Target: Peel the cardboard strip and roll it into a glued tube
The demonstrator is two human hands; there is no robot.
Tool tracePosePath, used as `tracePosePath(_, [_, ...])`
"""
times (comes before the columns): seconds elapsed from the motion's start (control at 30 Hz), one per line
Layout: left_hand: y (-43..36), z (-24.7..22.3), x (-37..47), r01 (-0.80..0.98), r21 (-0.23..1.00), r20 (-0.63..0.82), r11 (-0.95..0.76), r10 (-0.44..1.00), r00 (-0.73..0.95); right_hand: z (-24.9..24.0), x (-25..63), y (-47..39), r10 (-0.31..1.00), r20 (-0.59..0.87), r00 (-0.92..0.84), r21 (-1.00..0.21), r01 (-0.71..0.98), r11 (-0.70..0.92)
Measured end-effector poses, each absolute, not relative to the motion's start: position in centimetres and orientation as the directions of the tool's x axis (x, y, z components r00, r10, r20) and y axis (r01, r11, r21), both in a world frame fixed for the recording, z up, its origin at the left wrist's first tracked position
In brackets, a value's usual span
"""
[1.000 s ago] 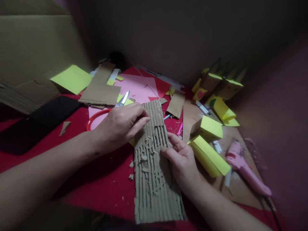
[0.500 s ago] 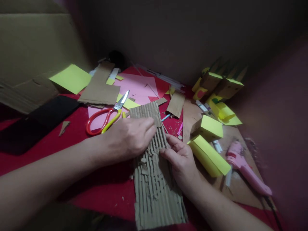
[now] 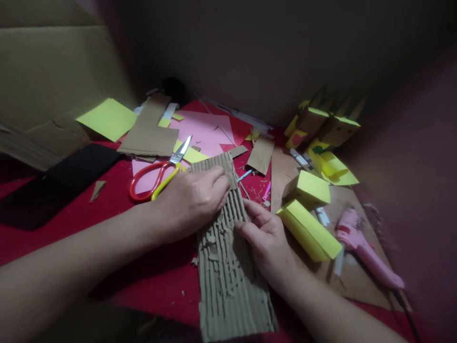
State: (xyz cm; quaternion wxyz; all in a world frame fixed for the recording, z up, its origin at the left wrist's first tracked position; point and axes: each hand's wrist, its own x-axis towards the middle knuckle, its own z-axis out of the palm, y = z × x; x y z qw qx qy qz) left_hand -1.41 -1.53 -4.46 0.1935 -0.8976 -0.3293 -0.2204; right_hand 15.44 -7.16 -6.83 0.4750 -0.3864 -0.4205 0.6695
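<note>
A long strip of corrugated cardboard (image 3: 237,305) lies lengthwise before me, its ridges bare and its surface torn in the middle. My left hand (image 3: 200,197) is closed over its upper part, fingers curled down; whatever the fingertips pinch is hidden. With thumb on top and fingers behind, my right hand (image 3: 267,238) grips the strip's right edge. Just beyond my left wrist lie scissors (image 3: 155,178) with red and yellow handles, blades pointing away. Small torn flakes of paper (image 3: 212,250) cling to the ridges.
A pink glue gun (image 3: 367,252) rests on a brown board (image 3: 360,286) at right, beside yellow paper boxes (image 3: 310,233). Cardboard pieces (image 3: 153,136) and pink paper (image 3: 203,127) lie behind. A black flat object (image 3: 60,186) sits left on the red cloth (image 3: 150,286).
My left hand has shifted very slightly on the cardboard, its fingers curling a little. The right hand keeps its hold, and the surrounding things have stayed in place.
</note>
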Motion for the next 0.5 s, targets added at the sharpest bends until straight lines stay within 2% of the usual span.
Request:
tracePosePath(0.13, [-0.7, -4.2, -2.2, 0.731, -0.141, 0.608, -0.667, 0.524, 0.596, -6.9, 15.4, -7.2, 0.959, -0.123, -0.255, -0.924, -0.325, -0.204])
tracePosePath(0.33, [0.9, -3.3, -4.5, 0.902, -0.029, 0.659, -0.430, 0.670, 0.341, -7.3, 15.6, -7.1, 0.966, -0.095, -0.242, -0.933, -0.316, -0.171])
tracePosePath(0.43, [0.5, -3.3, -4.1, 0.804, 0.100, 0.664, -0.587, 0.641, 0.385, -7.4, 15.5, -7.0, 0.965, -0.098, -0.243, -0.928, -0.328, -0.177])
tracePosePath(0.5, [-0.2, -3.7, -3.2, 0.712, 0.139, 0.638, -0.688, 0.612, 0.467, -7.3, 15.5, -7.0, 0.962, -0.105, -0.250, -0.919, -0.346, -0.191])
